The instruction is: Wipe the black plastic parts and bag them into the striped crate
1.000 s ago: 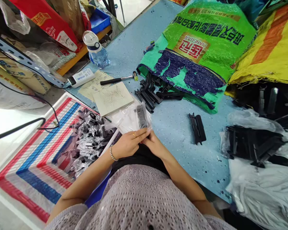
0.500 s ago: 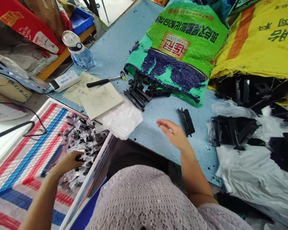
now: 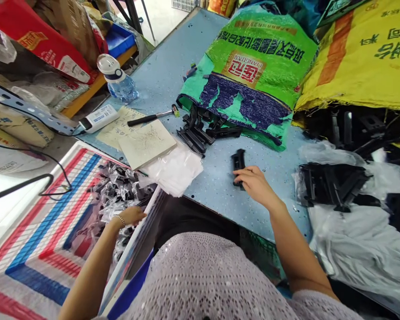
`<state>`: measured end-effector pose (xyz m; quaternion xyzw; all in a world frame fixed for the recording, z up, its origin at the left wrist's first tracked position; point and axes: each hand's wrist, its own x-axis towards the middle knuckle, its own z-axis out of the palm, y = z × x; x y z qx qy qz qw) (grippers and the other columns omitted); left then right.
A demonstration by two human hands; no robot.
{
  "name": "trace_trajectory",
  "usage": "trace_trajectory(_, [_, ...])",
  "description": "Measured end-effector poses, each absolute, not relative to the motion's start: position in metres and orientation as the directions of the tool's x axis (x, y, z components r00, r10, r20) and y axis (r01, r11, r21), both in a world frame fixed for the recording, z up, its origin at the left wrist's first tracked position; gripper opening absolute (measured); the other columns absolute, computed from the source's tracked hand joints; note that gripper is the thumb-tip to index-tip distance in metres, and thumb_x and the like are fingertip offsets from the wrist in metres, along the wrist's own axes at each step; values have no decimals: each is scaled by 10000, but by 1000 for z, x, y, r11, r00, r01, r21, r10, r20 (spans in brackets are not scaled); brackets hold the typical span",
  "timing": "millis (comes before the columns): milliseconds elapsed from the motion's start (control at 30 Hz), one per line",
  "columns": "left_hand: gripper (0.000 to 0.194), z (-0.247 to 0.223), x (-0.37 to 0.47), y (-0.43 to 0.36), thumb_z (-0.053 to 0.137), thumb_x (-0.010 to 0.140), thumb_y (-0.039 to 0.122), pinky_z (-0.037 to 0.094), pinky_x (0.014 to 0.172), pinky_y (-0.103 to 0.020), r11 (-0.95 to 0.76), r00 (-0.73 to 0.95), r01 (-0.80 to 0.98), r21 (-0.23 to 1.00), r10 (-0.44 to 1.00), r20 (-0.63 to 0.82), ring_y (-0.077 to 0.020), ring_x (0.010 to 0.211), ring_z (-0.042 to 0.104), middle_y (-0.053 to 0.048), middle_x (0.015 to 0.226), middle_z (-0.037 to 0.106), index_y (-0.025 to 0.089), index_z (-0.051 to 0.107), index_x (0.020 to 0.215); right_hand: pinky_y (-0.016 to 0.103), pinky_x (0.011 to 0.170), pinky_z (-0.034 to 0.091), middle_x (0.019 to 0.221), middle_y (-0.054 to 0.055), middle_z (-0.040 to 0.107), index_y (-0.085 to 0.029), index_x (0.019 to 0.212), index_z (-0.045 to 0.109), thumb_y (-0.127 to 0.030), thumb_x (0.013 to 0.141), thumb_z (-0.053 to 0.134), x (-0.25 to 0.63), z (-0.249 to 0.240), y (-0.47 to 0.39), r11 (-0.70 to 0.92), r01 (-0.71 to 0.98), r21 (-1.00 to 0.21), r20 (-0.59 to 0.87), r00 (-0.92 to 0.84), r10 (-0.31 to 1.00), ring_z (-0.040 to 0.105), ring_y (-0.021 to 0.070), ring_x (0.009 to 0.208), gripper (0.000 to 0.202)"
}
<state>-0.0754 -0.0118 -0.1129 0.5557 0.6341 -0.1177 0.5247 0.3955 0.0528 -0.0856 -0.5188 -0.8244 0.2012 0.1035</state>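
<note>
My right hand (image 3: 256, 184) has its fingers closed on the lower end of a black plastic part (image 3: 238, 163) at the blue table (image 3: 216, 184). Over the striped woven bag (image 3: 56, 235) at the left is my left hand (image 3: 132, 216), near the bag's white edge, and nothing can be seen in it; its fingers point right and are partly spread. Below it in the bag lie several black parts in clear plastic wrapping (image 3: 120, 186). More loose black parts (image 3: 196, 135) lie at the mouth of the green sack (image 3: 253, 58). Clear plastic sleeves (image 3: 176, 171) are stacked at the table's front edge.
A cardboard pad (image 3: 146, 144), a small hammer (image 3: 150, 118), a white boxy device (image 3: 99, 118) and a water bottle (image 3: 117, 79) are on the table's left. On the right are a yellow sack (image 3: 363, 58), bagged black parts (image 3: 335, 184) and white plastic bags (image 3: 353, 235).
My right hand has closed on the black part, which now stands further left and more upright. My left hand has moved right toward the bag's edge, and the black thing at its fingers is gone.
</note>
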Motion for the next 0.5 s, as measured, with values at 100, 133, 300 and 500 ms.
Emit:
trace_trajectory(100, [368, -94, -33, 25, 515, 973, 452, 553, 681, -303, 223, 330, 697, 681, 744, -581, -173, 664, 664, -31, 736, 712, 173, 720, 849, 481, 1036, 461, 1146, 89, 689, -230, 959, 680, -148, 926, 451, 383, -91, 42, 307, 769, -561, 48, -340, 939, 536, 284, 1215, 246])
trace_trajectory(133, [347, -89, -12, 37, 513, 971, 453, 556, 734, -317, 118, 341, 640, 759, 842, -418, -187, 728, 677, -44, 809, 734, 188, 729, 915, 480, 1046, 459, 1202, 121, 651, -214, 1075, 663, -193, 943, 468, 380, -94, 40, 259, 777, -573, 84, -258, 962, 535, 286, 1232, 236])
trace_trajectory(300, [123, -99, 69, 83, 599, 896, 230, 493, 931, -440, -112, 149, 693, 713, 989, 10, -282, 1021, 622, -152, 1043, 694, 183, 680, 815, 568, 1057, 410, 1393, 212, 540, -148, 1443, 478, -283, 977, 451, 383, -107, 42, 83, 923, -376, -10, -93, 996, 459, 379, 1314, 486])
trace_trajectory(500, [109, -120, 42, 98, 650, 823, 279, 475, 665, -298, 52, 71, 544, 838, 992, -107, -172, 694, 594, -1, 711, 608, 206, 587, 775, 552, 970, 450, 1196, 185, 634, -178, 1351, 579, -384, 956, 526, 397, -105, 53, -41, 893, -447, -274, -94, 957, 562, 370, 1142, 449])
